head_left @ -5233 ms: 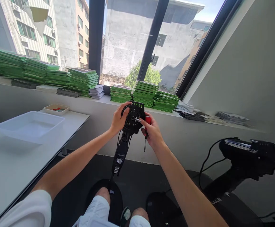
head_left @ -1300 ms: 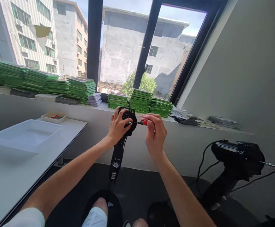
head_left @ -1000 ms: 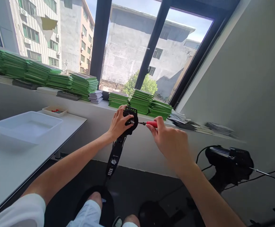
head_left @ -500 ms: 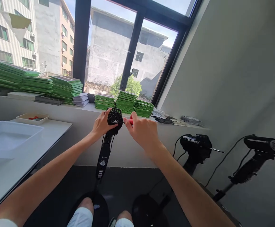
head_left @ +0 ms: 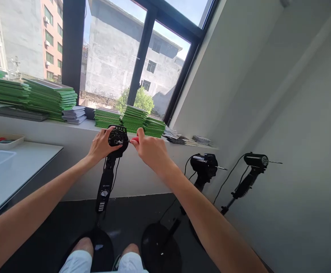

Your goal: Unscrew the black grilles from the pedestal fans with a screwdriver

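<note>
A black pedestal fan with its motor head [head_left: 124, 147] exposed stands in front of me, below the window. My left hand [head_left: 99, 145] grips that head from the left side, thumb below and fingers over the top. From the right, my right hand [head_left: 151, 148] is closed around a red-handled screwdriver [head_left: 135, 139]. Its thin shaft points left at the motor head; whether the tip sits on a screw is too small to tell. Under the head, the fan's control column [head_left: 105, 185] carries a round silver knob.
Two more black fan heads, one nearer [head_left: 203, 163] and one farther right [head_left: 256, 161], stand on poles with bare shafts. Stacks of green booklets [head_left: 132, 119] line the windowsill. At left, a white table [head_left: 44, 151] holds a small tray [head_left: 19, 141] and a plastic bin [head_left: 0, 157].
My view has swung right, so everything appears shifted left. Both hands keep their hold on the fan head and screwdriver.
</note>
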A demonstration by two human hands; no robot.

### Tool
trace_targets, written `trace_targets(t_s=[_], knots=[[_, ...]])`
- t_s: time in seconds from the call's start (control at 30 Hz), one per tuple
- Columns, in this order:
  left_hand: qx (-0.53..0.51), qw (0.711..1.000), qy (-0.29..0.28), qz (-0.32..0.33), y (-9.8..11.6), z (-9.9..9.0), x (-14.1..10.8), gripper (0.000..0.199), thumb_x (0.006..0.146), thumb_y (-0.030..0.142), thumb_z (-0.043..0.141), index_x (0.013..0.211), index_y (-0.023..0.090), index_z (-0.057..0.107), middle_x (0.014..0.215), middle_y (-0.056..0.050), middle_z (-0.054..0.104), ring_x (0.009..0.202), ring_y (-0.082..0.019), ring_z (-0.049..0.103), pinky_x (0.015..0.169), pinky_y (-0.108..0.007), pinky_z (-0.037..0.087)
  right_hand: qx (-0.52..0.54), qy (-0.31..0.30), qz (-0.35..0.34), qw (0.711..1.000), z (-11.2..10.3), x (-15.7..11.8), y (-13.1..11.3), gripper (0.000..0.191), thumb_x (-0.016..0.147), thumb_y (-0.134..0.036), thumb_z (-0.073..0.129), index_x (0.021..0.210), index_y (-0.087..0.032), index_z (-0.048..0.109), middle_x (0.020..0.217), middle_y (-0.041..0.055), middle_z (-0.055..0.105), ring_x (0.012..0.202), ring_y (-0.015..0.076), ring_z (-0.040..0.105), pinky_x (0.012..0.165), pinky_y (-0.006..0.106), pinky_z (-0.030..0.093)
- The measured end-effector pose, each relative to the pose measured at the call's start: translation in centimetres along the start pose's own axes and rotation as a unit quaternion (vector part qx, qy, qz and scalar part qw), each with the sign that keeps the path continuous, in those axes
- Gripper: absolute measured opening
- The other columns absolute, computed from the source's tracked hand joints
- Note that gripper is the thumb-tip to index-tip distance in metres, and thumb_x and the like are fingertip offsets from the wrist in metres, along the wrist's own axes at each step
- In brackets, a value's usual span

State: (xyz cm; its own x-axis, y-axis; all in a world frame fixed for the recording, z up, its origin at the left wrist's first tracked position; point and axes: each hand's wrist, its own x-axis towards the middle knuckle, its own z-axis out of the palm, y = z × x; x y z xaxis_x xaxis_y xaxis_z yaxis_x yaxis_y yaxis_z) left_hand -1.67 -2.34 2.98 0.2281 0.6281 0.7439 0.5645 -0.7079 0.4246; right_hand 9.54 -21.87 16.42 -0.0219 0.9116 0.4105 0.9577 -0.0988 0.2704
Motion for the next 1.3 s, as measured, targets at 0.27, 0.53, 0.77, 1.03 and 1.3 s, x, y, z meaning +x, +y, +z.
trace_targets(t_s=[0.27, 0.53, 0.77, 1.03, 1.3], knots=[[0.004, 1.0, 0.006, 0.006, 0.3, -0.3, -0.3, 0.08, 0.083, 0.052, 0.075, 0.149, 0.025, 0.04, 0.129, -0.013, 0.059, 0.121, -0.037, 0.061, 0.095, -0.046, 0.055, 0.015, -0.005, 0.008, 1.0, -0.5, -0.3, 0.7, 0.027, 0.106, -0.038, 0.046, 0.126, -0.02, 0.049, 0.096, 0.0039, 0.077, 0.083, 0.0188, 0.072, 0.061, 0.027, 0.034], [0.015, 1.0, -0.007, 0.005, 0.4, -0.5, -0.3, 0.079, 0.084, 0.053, 0.075, 0.148, 0.024, 0.041, 0.13, -0.014, 0.06, 0.118, -0.037, 0.063, 0.088, -0.042, 0.057, -0.009, -0.01, 0.018, 1.0, -0.5, -0.4, 0.3, 0.029, 0.107, -0.042, 0.045, 0.123, -0.019, 0.053, 0.091, 0.0047, 0.076, 0.082, 0.0205, 0.072, 0.061, 0.027, 0.032], [0.014, 1.0, 0.011, 0.011, 0.0, -0.2, 0.4, 0.077, 0.083, 0.051, 0.078, 0.147, 0.025, 0.043, 0.131, -0.013, 0.061, 0.117, -0.035, 0.065, 0.087, -0.04, 0.057, -0.022, 0.002, 0.028, 0.999, -0.4, 0.6, 0.5, 0.031, 0.106, -0.045, 0.044, 0.115, -0.018, 0.056, 0.086, 0.0069, 0.076, 0.078, 0.0221, 0.071, 0.06, 0.027, 0.03], [0.005, 1.0, 0.021, 0.016, 0.2, -0.4, 0.9, 0.078, 0.082, 0.049, 0.081, 0.147, 0.027, 0.044, 0.128, -0.012, 0.061, 0.118, -0.034, 0.064, 0.09, -0.041, 0.058, -0.014, 0.003, 0.029, 0.999, -0.6, 1.1, 0.4, 0.029, 0.104, -0.043, 0.044, 0.115, -0.018, 0.055, 0.081, 0.0067, 0.074, 0.074, 0.0233, 0.07, 0.06, 0.028, 0.03], [-0.002, 1.0, 0.025, 0.012, 0.3, -0.5, 1.1, 0.079, 0.08, 0.05, 0.082, 0.145, 0.026, 0.045, 0.128, -0.012, 0.062, 0.117, -0.033, 0.065, 0.091, -0.041, 0.057, -0.037, 0.008, 0.021, 0.999, -0.1, 1.1, 0.3, 0.031, 0.105, -0.043, 0.042, 0.119, -0.018, 0.054, 0.079, 0.0068, 0.074, 0.072, 0.0234, 0.07, 0.058, 0.028, 0.028]])
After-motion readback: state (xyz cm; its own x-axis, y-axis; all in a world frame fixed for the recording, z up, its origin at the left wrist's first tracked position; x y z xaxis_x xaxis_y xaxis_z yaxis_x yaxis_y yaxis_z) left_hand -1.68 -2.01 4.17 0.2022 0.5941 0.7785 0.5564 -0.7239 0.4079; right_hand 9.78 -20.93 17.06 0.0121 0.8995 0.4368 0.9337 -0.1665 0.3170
